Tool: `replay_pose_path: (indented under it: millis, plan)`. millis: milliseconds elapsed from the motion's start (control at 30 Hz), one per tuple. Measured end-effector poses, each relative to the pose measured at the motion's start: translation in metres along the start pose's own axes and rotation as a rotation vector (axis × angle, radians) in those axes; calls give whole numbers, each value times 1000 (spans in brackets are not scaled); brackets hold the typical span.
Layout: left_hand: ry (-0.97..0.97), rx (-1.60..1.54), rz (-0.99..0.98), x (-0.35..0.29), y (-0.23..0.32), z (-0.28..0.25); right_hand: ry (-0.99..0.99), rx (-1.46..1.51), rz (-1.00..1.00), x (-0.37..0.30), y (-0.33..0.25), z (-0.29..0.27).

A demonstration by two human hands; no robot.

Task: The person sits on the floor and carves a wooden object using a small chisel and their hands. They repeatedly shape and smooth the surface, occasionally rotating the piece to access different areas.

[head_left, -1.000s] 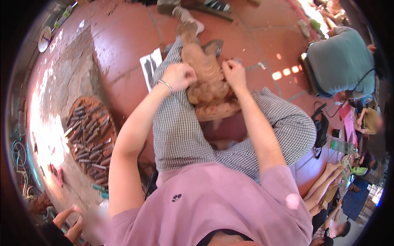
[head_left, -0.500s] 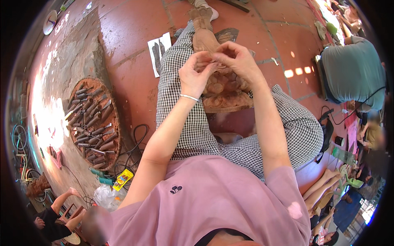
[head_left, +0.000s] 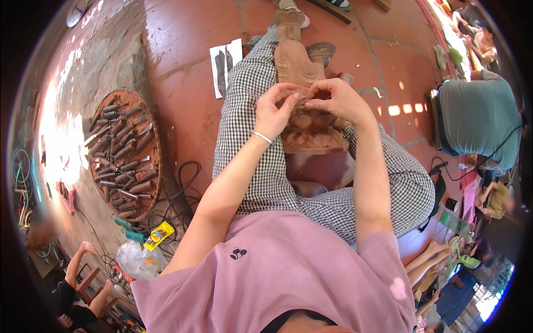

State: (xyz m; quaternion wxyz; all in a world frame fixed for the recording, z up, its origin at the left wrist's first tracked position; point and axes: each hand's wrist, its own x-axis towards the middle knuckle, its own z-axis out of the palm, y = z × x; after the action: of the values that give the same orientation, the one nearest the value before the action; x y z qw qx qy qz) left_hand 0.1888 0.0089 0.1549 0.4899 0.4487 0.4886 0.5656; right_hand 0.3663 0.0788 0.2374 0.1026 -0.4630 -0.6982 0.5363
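A carved brown wooden statue (head_left: 297,61) lies stretched away from me between my checkered trouser legs, its base carved with rounded bumps. My left hand (head_left: 276,111), a silver bangle at its wrist, hovers over the middle of the carving, fingers curled and thumb close to the fingertips. Facing it, my right hand (head_left: 341,104) is bent the same way, thumb and forefinger pinched. The fingertips of both hands almost meet. Whatever they pinch is too small to make out.
On the left ledge, a round woven tray (head_left: 157,183) holds several carving tools. Beside it lie black cables (head_left: 189,169), a yellow packet (head_left: 159,236) and a clear plastic bag (head_left: 133,261). White paper (head_left: 217,83) with dark shapes lies by my left leg. A teal cushioned seat (head_left: 477,119) stands right.
My hands have shifted slightly toward me and drawn a little apart, uncovering more of the statue's upper part. The whole view has turned slightly.
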Motion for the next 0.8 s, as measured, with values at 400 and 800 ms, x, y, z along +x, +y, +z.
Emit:
replay_pose_path:
  millis: [400,800]
  plan:
    - [-4,-243,-147,4,0,-12,108,-91,-90,9,-26,18]
    - [-24,-97,156,-4,-16,-13,20,-353,-33,13,-8,16]
